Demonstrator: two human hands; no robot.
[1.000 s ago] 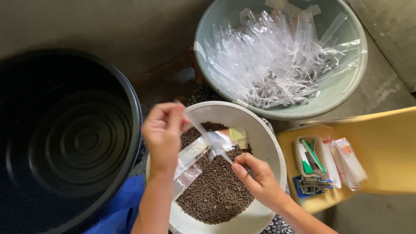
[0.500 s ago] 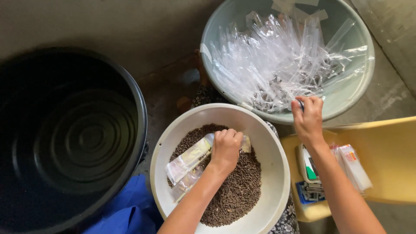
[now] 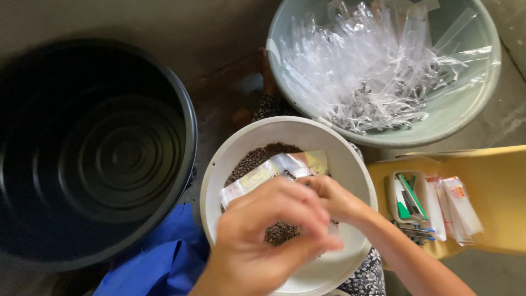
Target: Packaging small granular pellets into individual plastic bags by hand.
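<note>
Two hands meet over white bowl (image 3: 350, 164) of dark pellets (image 3: 255, 159); grip cannot be told.

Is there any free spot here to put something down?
The black tub on the left is bare inside. Grey floor shows between it and the pale basin of clear bags. It is crowded at the white bowl, where the left hand and right hand meet.

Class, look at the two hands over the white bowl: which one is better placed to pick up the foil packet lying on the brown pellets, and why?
Probably the right hand: its fingertips sit by the foil packet in the white bowl. The left hand is lower, over the brown pellets, farther from the packet.
</note>
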